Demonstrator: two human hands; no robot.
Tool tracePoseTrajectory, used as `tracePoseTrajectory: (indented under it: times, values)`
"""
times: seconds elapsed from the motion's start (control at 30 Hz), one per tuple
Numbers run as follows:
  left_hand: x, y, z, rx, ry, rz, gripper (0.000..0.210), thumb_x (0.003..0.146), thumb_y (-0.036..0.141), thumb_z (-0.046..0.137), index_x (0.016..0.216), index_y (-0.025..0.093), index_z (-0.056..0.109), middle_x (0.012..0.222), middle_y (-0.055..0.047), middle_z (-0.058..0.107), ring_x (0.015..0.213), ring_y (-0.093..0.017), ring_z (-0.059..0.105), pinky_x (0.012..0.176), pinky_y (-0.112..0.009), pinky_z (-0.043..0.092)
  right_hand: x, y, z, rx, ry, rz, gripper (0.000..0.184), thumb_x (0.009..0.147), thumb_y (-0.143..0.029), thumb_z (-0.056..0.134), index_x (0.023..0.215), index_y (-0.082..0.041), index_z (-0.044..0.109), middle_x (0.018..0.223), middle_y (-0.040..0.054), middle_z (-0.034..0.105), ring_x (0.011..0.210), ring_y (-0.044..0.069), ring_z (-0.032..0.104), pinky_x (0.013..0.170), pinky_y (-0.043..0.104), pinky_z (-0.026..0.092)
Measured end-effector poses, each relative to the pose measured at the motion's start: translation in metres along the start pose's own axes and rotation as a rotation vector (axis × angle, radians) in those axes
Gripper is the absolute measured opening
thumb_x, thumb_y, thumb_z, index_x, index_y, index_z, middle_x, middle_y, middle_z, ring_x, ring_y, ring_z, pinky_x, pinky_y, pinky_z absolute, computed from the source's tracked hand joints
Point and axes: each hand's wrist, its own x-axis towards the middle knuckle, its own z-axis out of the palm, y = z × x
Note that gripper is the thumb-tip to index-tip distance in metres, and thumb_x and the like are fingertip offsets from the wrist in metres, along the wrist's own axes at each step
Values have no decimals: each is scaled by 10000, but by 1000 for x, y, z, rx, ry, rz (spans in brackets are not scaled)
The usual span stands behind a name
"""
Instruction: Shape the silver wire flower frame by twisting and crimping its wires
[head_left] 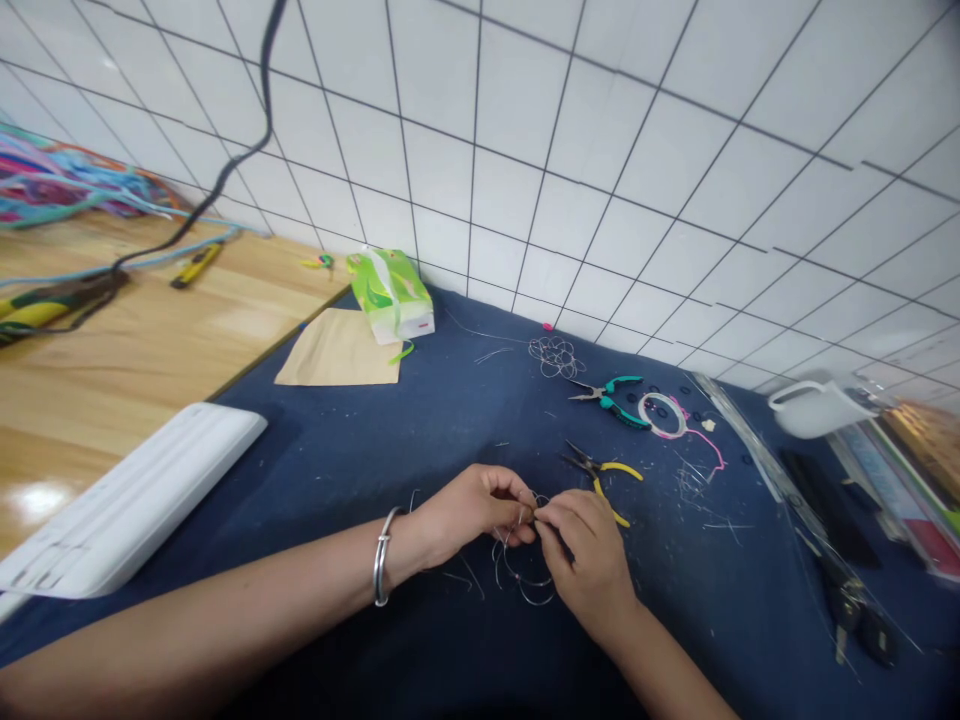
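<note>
My left hand (480,510), with a silver bangle (381,558) at its wrist, pinches a thin silver wire. Thumb and fingertips of my right hand (589,555) close on the same wire, meeting the left fingertips. Loops of this wire (534,585) hang below and between both hands, over the dark blue cloth (337,460). The exact spot being gripped is hidden by the fingers. Just beyond my right hand lie yellow-handled pliers (604,475), jaws pointing left. Farther back are teal-handled pliers (613,398) and a coil of looped wire (556,356).
Right: a tape roll (663,415), pink cord (709,446), wire scraps (694,480), a white mug (817,408), keys (846,618). Left: a green tissue pack (391,292), brown paper (341,352), a white power strip (142,500), a yellow cutter (198,264). A tiled wall (517,150) stands behind.
</note>
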Motion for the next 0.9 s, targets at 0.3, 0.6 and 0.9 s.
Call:
tracePoseTrajectory:
  times: [0.3,0.6,0.9]
  values:
    - [-1,1,1,31,-11,-1,120,718,189,600,816,130,562,677,-21,646,625,-112,614,613,-242,477,1,-2,-3,-92,-36,-61,162,817,-156,470,906,-195,599,841,47,578,857,177,528,764,364,420]
    - [-1,0,1,61,-26,12,125,714,187,597,813,130,548,681,-16,635,639,-129,624,644,-280,494,3,-2,-5,-90,-93,-68,146,816,-174,475,899,-189,594,843,52,572,857,182,522,768,374,418]
    - [0,1,0,27,-31,-7,124,702,183,605,794,134,540,666,-9,626,630,-125,621,636,-277,496,2,-2,-4,-59,-71,-48,157,806,-169,477,911,-194,590,845,52,571,853,185,522,770,379,419]
